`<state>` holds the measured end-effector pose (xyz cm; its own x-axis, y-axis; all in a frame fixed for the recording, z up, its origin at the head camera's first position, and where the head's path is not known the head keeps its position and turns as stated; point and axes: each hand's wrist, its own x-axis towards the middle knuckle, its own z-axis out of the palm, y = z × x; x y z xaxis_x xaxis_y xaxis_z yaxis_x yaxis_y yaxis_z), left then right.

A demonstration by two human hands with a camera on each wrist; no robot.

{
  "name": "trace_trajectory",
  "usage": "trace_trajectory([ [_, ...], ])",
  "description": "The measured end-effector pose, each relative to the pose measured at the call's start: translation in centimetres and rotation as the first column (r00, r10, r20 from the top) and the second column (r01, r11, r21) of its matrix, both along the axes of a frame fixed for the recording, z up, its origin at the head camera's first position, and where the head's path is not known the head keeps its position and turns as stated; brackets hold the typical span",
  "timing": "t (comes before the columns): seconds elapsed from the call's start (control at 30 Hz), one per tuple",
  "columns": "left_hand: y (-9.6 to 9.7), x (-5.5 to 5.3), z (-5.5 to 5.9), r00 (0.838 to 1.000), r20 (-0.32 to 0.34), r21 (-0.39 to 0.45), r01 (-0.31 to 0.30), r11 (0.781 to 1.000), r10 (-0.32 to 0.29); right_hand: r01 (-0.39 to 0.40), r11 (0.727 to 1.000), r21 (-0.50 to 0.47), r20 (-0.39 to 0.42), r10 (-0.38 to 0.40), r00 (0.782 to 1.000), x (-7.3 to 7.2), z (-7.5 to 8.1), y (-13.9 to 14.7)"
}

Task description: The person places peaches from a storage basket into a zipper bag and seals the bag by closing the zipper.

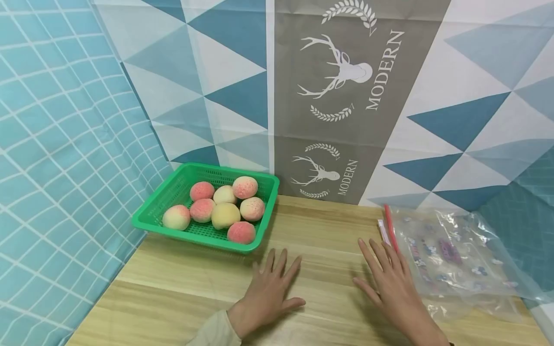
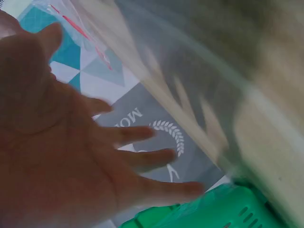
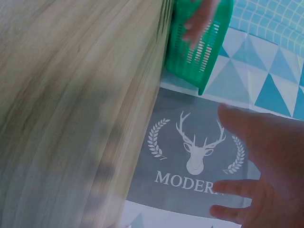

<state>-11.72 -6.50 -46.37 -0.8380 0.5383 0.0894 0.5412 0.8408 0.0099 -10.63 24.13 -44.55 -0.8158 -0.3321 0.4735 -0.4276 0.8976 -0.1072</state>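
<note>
My left hand point(image 1: 267, 294) is spread palm down over the wooden table, just in front of the green basket point(image 1: 149, 224), and holds nothing. In the left wrist view its fingers point(image 2: 152, 159) stretch out apart from one another. To the right, my right hand point(image 1: 391, 283) also has straight, spread fingers with nothing in them, beside the clear plastic bags. The basket is slatted plastic and bears several peach-like fruits point(image 1: 225, 216) in pink, cream and yellow. The right wrist view shows the basket's side point(image 3: 194, 57) with part of the left hand in front of it.
Clear plastic bags point(image 1: 459, 259) with a red zip strip point(image 1: 391, 228) lie flat at the table's right side. Behind the table point(image 1: 320, 230) hangs a patterned cloth point(image 1: 316, 120) with deer heads and triangles. A blue checked cloth point(image 1: 65, 144) borders the left side.
</note>
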Motion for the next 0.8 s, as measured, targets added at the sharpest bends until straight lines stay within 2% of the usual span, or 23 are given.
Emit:
trace_trajectory([
  [0.07,-0.3,0.4,0.0,0.995,0.094,-0.043,-0.037,0.998,0.041,-0.007,1.0,-0.019,0.022,0.007,1.0,-0.1,0.0,0.1],
  [0.13,-0.5,0.7,0.0,0.988,0.143,-0.076,-0.054,0.996,0.065,-0.01,0.999,-0.032,0.045,0.011,0.999,-0.4,-0.2,0.5],
  [0.27,-0.6,0.8,-0.1,0.988,0.143,-0.105,-0.049,0.993,0.064,0.027,0.999,-0.036,0.12,-0.023,0.992,-1.2,-0.1,2.0],
  [0.4,-0.5,0.8,0.0,0.983,0.17,-0.096,-0.05,0.994,0.066,0.145,0.989,-0.028,0.136,-0.14,0.981,-2.4,0.3,3.7],
  [0.47,-0.4,0.8,0.0,0.981,0.18,-0.094,-0.054,0.994,0.071,0.213,0.976,-0.032,0.176,-0.204,0.963,-3.0,0.3,4.8],
  [0.53,-0.4,0.8,0.1,0.979,0.188,-0.09,-0.058,0.994,0.075,0.272,0.962,-0.023,0.244,-0.258,0.935,-3.7,-0.1,6.0],
  [0.6,-0.3,0.8,0.1,0.979,0.192,-0.086,-0.058,0.995,0.073,0.314,0.949,-0.002,0.382,-0.289,0.878,-4.2,-0.6,7.2],
  [0.67,-0.3,0.8,0.1,0.98,0.188,-0.085,-0.053,0.995,0.068,0.313,0.95,0.007,0.509,-0.273,0.816,-4.7,-1.4,8.3],
  [0.73,-0.4,0.8,0.1,0.982,0.177,-0.096,-0.05,0.994,0.066,0.303,0.953,-0.006,0.596,-0.24,0.766,-5.1,-2.2,9.1],
  [0.77,-0.4,0.7,0.1,0.983,0.169,-0.101,-0.049,0.994,0.066,0.296,0.955,-0.021,0.624,-0.219,0.75,-5.3,-2.5,9.4],
  [0.8,-0.5,0.7,0.1,0.985,0.162,-0.107,-0.049,0.993,0.066,0.282,0.959,-0.035,0.632,-0.197,0.75,-5.5,-2.8,9.6],
])
